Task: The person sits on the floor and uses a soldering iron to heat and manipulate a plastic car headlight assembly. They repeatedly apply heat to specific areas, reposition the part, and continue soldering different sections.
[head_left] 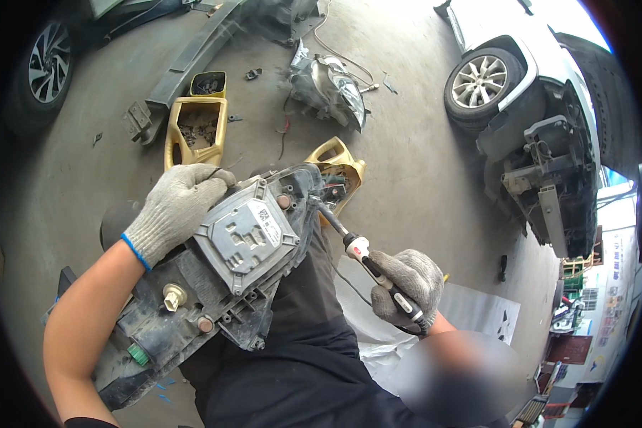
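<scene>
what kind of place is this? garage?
Most likely a car repair or body shop. A white car stands with its front bumper off, a loose headlight and yellow trim parts lie on the concrete floor, and the left hand steadies a headlight housing.

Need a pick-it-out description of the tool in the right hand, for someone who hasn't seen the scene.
Start at the large black headlight housing across the person's lap, steadied by the gloved left hand. At its upper right edge, the gloved right hand holds a slim black corded tool with a white collar, metal tip against the housing. It is the only handheld tool here.
</scene>
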The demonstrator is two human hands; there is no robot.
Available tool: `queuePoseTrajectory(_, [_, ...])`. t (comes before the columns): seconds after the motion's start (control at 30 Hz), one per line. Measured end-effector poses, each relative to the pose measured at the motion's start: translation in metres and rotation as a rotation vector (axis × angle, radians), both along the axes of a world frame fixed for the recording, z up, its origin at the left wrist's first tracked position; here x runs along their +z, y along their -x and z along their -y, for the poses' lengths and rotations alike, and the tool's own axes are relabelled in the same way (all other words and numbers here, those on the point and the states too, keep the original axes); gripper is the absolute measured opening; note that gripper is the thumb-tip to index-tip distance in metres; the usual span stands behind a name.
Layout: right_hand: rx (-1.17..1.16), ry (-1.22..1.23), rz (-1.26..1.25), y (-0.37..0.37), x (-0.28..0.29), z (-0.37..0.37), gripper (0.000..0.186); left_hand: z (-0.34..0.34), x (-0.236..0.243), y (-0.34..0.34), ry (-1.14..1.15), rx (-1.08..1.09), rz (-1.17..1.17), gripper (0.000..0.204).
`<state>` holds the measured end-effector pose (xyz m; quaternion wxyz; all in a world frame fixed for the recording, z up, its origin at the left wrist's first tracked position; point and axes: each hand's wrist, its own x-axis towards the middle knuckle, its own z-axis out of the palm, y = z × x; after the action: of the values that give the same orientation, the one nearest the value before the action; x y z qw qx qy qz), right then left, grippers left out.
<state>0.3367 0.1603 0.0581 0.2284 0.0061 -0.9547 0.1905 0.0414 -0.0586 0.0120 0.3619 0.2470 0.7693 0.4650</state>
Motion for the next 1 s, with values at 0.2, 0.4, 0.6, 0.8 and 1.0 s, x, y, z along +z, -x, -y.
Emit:
queuePoseTrajectory(0.2, [0.018,0.042,-0.058,-0.004,-0.007,-0.008,0.042,-0.001,0.009,-0.004,-0.035,0.032,0.047,0.032])
queuePoseTrajectory(0.4, [0.034,0.102,-0.118,-0.009,-0.023,-0.014,0.048,0.0,0.011,-0.004,-0.036,0.048,0.042,0.032])
queuePoseTrajectory(0.6, [0.015,0.186,-0.116,-0.019,-0.032,-0.019,0.05,-0.003,0.011,-0.004,-0.023,0.061,0.068,0.033])
queuePoseTrajectory(0.8, [-0.003,0.245,-0.147,-0.022,-0.043,-0.02,0.046,-0.005,0.019,-0.006,0.012,0.071,0.054,0.033])
queuePoseTrajectory(1.0, [-0.046,0.296,-0.135,-0.024,-0.05,-0.019,0.045,0.004,0.016,-0.007,-0.027,0.129,-0.069,0.031])
